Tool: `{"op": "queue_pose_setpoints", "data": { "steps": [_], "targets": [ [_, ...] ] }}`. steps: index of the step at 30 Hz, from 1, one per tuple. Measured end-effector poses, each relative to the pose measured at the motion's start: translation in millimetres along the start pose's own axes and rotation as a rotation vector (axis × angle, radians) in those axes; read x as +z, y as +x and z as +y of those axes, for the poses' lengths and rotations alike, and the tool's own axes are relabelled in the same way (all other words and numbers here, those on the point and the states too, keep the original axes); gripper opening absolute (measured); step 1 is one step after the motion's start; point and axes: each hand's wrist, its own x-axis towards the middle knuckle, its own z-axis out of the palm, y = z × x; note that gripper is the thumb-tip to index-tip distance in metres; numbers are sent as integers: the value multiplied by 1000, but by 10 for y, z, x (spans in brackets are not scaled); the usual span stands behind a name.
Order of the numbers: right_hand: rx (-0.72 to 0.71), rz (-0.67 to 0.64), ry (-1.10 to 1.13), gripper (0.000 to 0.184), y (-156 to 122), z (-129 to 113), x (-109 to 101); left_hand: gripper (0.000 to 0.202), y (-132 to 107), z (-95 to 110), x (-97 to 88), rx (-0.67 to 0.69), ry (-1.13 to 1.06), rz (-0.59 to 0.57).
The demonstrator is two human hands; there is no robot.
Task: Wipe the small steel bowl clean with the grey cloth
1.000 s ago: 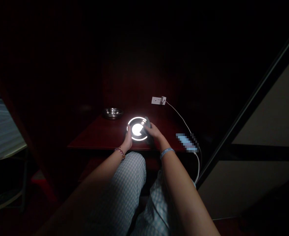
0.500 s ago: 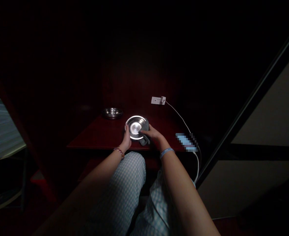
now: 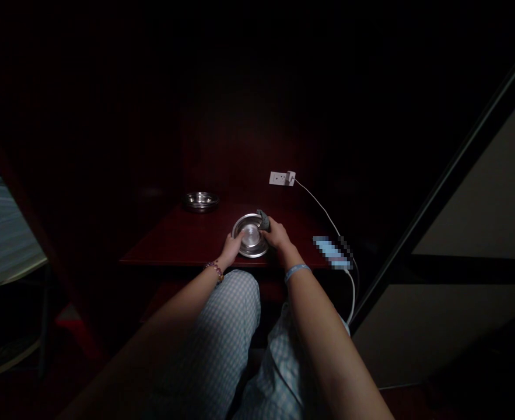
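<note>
A shiny metal bowl (image 3: pixel 251 235) is held tilted toward me above the front part of the dark red shelf (image 3: pixel 165 236). My left hand (image 3: pixel 231 248) grips its left rim, the thumb over the inside edge. On the right side, my right hand (image 3: pixel 278 234) is closed around a grey cloth (image 3: pixel 263 220), pressing it over the bowl's rim. Part of the cloth is hidden behind the fingers. Farther back on the left stands a small stack of metal bowls (image 3: pixel 200 202).
On the back wall is a white socket (image 3: pixel 279 178) with a charger plugged in. Its white cable (image 3: pixel 322 209) runs down to a blurred-out blue device (image 3: pixel 332 252) at the shelf's right. My knees (image 3: pixel 235 297) are below the front edge.
The bowl has shifted slightly right and toward me, and its tilt has changed. The cloth has gone from inside the bowl to its upper right rim. My left thumb now reaches further inside.
</note>
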Motion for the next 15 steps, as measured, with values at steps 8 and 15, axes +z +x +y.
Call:
{"op": "queue_pose_setpoints", "data": {
  "steps": [8, 15],
  "targets": [
    [-93, -23, -225, 45, -135, -88, -151, 22, -25, 25, 20, -64, 56, 16],
    [-83, 70, -21, 36, -88, -95, -108, 31, -59, 123, 24, -53, -130, -68]
  ]
}}
